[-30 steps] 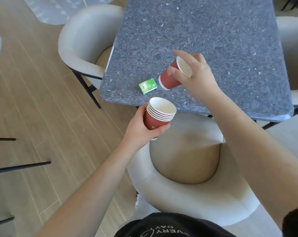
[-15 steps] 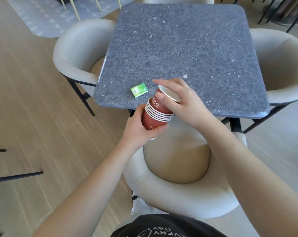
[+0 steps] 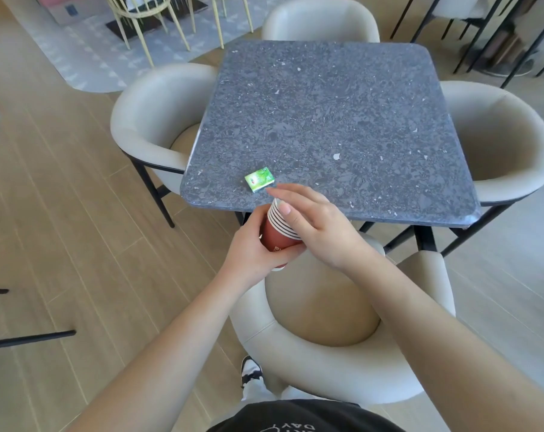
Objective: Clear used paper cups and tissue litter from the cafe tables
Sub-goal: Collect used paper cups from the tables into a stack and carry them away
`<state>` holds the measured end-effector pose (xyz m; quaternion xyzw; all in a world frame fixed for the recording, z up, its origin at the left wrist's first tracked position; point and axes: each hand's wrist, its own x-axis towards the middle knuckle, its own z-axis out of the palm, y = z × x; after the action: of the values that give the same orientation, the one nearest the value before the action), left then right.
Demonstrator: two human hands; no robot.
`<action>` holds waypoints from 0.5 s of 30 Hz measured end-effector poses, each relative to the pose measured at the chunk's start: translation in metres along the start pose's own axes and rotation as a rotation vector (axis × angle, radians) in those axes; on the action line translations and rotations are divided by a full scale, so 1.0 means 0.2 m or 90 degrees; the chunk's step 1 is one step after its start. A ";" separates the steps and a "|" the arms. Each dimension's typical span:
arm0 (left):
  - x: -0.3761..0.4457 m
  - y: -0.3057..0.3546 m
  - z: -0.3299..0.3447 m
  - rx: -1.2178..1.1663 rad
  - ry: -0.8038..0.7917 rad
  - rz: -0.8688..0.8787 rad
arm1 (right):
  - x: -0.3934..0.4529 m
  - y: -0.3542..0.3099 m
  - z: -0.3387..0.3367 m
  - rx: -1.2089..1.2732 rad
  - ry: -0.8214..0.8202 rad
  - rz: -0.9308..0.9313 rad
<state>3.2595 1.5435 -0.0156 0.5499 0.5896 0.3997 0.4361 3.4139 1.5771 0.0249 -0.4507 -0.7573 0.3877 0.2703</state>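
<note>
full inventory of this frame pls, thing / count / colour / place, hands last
table: 1, dark grey speckled, centre.
tissue pack: 1, green, near-left part of the table.
stack of paper cups: 1 stack, about six rims showing, red with white rims, held just off the table's near edge.
armchairs: 4, beige, one on each side of the table.
wire chairs: at least 2, pale yellow, top left on a grey rug.
floor: light wood planks.
left hand: grips the stack's side.
right hand: fingers lie flat over the stack's top.
</note>
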 end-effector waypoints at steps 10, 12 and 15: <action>0.02 -0.06 -0.20 -0.012 -0.017 0.010 | -0.02 -0.13 0.08 0.198 0.165 0.072; 0.01 -0.06 -0.26 -0.027 -0.013 0.012 | -0.03 -0.14 0.11 0.223 0.197 0.082; -0.02 -0.09 -0.33 -0.055 -0.009 0.008 | -0.05 -0.15 0.16 0.256 0.216 0.088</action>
<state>3.1909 1.5384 -0.0129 0.5371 0.5655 0.4235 0.4609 3.3802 1.5490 0.0308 -0.4973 -0.5765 0.4665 0.4503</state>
